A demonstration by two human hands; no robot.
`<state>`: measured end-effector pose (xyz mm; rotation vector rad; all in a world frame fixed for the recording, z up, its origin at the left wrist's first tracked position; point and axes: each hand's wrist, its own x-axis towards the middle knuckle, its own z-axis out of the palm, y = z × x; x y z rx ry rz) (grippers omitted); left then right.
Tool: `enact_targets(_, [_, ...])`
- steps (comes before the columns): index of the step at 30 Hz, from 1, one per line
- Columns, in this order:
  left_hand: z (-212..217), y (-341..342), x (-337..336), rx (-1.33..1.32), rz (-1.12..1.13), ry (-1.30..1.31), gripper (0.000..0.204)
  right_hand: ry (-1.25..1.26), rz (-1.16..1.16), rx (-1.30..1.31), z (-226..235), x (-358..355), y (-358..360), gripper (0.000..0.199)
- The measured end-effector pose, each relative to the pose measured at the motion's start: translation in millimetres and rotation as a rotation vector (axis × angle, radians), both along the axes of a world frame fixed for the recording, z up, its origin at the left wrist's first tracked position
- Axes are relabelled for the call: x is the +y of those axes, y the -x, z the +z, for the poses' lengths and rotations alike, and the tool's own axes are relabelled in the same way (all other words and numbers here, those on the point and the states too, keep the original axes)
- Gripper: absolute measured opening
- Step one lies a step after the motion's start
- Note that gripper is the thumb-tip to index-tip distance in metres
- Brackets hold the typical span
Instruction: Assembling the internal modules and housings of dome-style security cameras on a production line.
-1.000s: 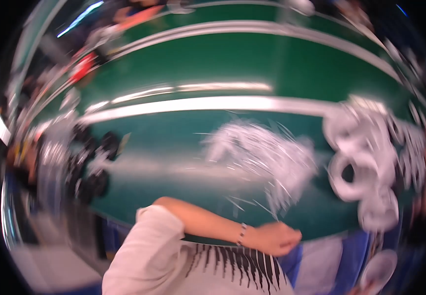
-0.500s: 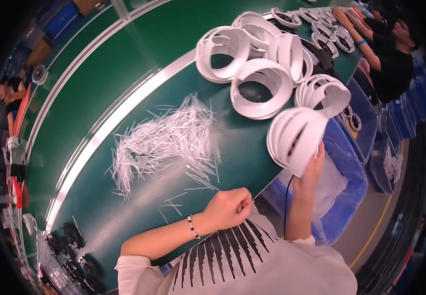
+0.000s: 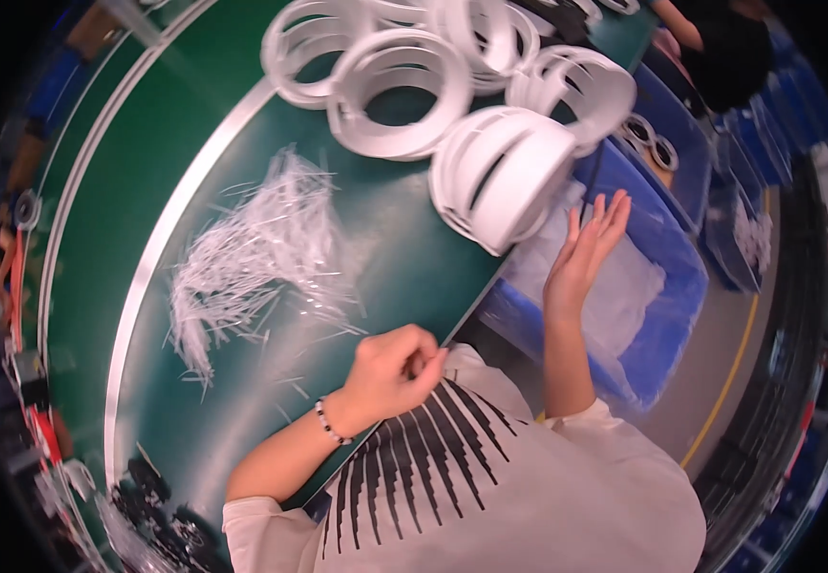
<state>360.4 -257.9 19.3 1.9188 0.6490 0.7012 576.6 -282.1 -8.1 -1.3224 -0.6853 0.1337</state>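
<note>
My right hand [image 3: 581,253] is over the blue bin, fingers stretched and apart, with nothing visible in them. Just left of it, a stack of nested white plastic rings [image 3: 505,177] lies tilted at the table's edge; a gap shows between hand and rings. My left hand [image 3: 397,372] is closed near the table's front edge, by my shirt. Whether its curled fingers hold anything is hidden. Beyond the left hand, a loose heap of thin clear-white strips [image 3: 261,258] spreads over the green table [image 3: 404,253].
More white ring stacks [image 3: 400,94] stand at the far side. The blue bin [image 3: 686,296] with a translucent liner is at my right, below the table edge. Black parts [image 3: 170,516] lie at the near left. A co-worker [image 3: 720,57] is at the far right.
My right hand has come off the white ring stack and its fingers have spread. The black cable that hung below it no longer shows there. The whole view has shifted.
</note>
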Motion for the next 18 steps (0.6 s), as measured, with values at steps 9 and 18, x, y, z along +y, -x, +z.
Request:
enact_targets(9, [14,16,-1,-0.225,-0.227,-0.352,0.008,0.009,-0.32,-0.13,-63,-70,-128,0.041])
enact_targets(18, [30,66,-29,-0.261,0.129,-0.417,0.01,-0.43,-0.294,-1.077,96,36,-15,0.057])
